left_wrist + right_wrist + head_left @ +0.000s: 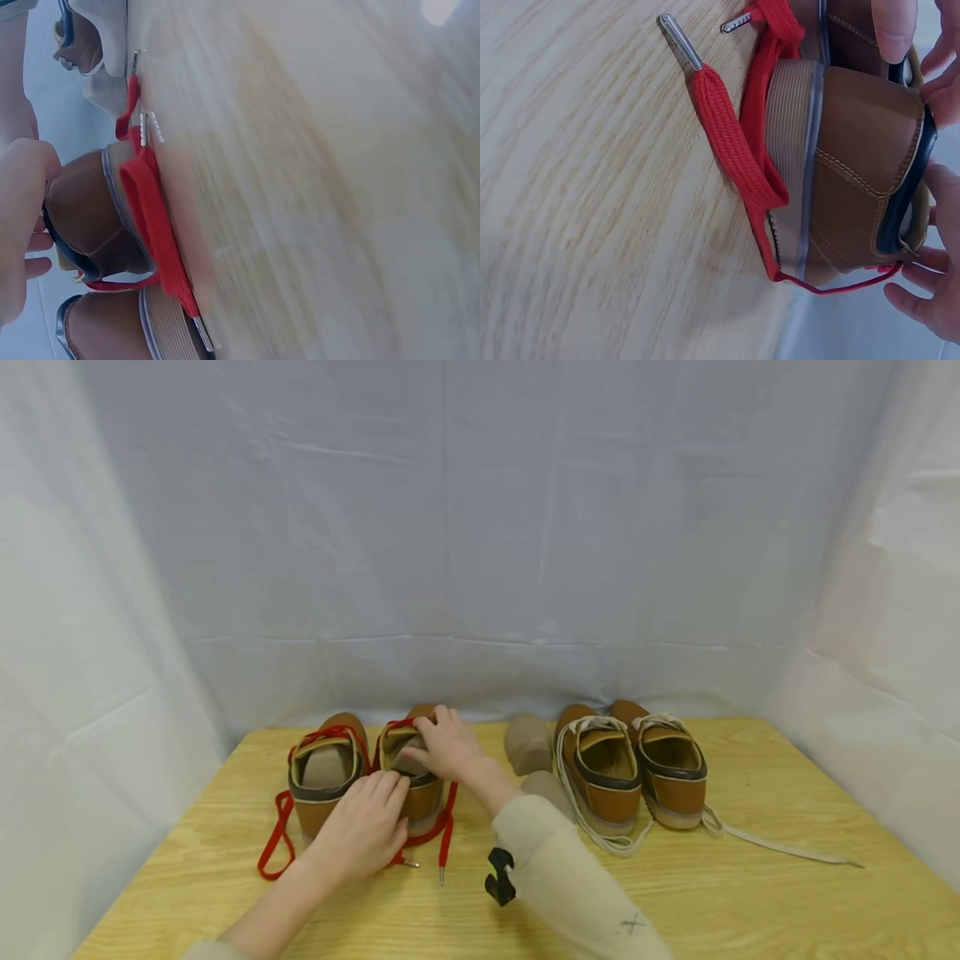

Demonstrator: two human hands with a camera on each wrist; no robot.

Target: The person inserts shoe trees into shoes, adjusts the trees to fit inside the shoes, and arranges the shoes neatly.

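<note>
Nearest the person, the left hand (365, 832) rests with relaxed, nearly straight fingers on the heel of the red-laced shoe (411, 777), which stands on the table (750, 893) beside its mate (324, 777). Just beyond, the right hand (447, 746) curls its fingers over the shoe's tongue and collar, its grip closed on that edge. The shoe likely handles as light, with a stiff sole and pliable upper; heel counter and collar are judged the firmest holds, while the loose red lace (739, 142) may snag.
</note>
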